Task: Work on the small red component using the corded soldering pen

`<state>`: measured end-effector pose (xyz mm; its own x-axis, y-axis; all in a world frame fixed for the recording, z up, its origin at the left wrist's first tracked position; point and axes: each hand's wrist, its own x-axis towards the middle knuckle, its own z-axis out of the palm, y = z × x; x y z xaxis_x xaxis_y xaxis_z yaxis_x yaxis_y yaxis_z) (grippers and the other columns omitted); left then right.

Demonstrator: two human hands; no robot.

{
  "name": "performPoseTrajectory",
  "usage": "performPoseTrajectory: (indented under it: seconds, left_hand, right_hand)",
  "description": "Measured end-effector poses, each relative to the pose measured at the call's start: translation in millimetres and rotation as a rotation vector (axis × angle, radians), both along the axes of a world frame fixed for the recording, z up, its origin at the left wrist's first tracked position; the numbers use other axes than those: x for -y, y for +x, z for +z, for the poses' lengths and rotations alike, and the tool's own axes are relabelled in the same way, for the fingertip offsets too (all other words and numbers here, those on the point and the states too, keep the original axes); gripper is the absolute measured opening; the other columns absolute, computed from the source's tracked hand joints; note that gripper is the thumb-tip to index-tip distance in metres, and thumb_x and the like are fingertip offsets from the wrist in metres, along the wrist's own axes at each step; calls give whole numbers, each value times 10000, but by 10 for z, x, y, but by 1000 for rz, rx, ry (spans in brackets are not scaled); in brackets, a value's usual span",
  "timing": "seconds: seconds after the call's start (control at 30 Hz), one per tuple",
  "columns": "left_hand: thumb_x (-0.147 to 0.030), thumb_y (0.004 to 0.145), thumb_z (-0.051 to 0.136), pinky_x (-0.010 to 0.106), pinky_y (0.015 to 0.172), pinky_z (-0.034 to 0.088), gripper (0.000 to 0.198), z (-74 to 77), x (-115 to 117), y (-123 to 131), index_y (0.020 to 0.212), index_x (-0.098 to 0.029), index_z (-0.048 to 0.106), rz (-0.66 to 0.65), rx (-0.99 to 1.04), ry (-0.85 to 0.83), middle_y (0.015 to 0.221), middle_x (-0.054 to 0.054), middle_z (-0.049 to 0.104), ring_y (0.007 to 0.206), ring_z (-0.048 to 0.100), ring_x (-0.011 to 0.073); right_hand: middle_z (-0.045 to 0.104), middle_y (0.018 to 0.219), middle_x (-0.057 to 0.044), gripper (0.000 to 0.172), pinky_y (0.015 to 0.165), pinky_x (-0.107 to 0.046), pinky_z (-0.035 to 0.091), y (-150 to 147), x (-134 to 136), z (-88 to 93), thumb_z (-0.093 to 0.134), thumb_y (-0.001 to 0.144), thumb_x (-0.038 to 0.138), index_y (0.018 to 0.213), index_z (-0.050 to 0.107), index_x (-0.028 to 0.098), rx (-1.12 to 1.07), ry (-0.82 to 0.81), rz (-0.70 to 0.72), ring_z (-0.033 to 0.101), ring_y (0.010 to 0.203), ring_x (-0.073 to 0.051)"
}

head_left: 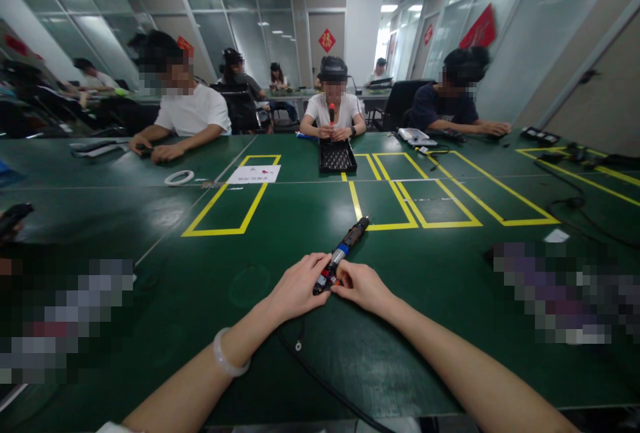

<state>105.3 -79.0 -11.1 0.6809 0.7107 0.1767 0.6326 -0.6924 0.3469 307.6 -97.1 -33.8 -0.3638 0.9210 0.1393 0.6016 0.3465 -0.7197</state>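
Observation:
A long black tool [350, 241] with a blue band and a silver section lies slanted on the green table, its tip pointing away to the right. Its near end shows small red, white and orange parts inside. My left hand [301, 284] is wrapped against the left side of that end, its fingers holding the tool. My right hand [364, 286] has thumb and fingers pinched at the orange and red parts; what lies between the fingertips is too small to make out. A black cable [320, 380] runs from beneath my left hand to the table's front edge.
Yellow tape outlines [450, 224] mark the table's middle. Across the table a person holds a red-tipped tool over a black tray [337, 169]. A white sheet [254, 174] and white ring [179, 178] lie farther left. Other people sit at both sides; cables lie at the right.

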Motion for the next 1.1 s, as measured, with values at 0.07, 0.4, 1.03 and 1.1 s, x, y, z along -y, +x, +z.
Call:
performPoseTrajectory:
  seconds: [0.07,0.4,1.03,1.1]
  left_hand:
    - [-295,781,597,394,993,437,654,6,10,6,1394,-228,377,-11,-3,3,1330,101,488,1162,499,256]
    - [-294,776,608,397,997,435,677,11,5,0,1404,-227,364,-10,-18,11,1344,101,487,1170,498,261]
    - [-422,914,467,390,892,461,567,-38,76,178,1425,-212,339,130,-162,144,1263,118,498,1064,517,255]
    - [-415,918,464,380,892,460,568,-33,42,181,1434,-223,327,143,-170,159,1261,112,496,1072,509,249]
  right_hand:
    - [506,596,71,231,510,-200,273,-10,2,7,710,748,221,803,487,203,-12,-12,-4,468,515,-101]
    - [569,657,39,95,577,-206,371,30,-12,25,607,801,137,845,549,199,-143,0,129,527,575,-120]
    - [567,698,18,73,580,-202,360,61,-39,-4,561,883,204,855,620,171,-239,57,112,498,589,-109]
    - [555,686,30,92,572,-195,364,68,-35,-9,549,890,203,950,610,170,-276,36,90,495,570,-102]
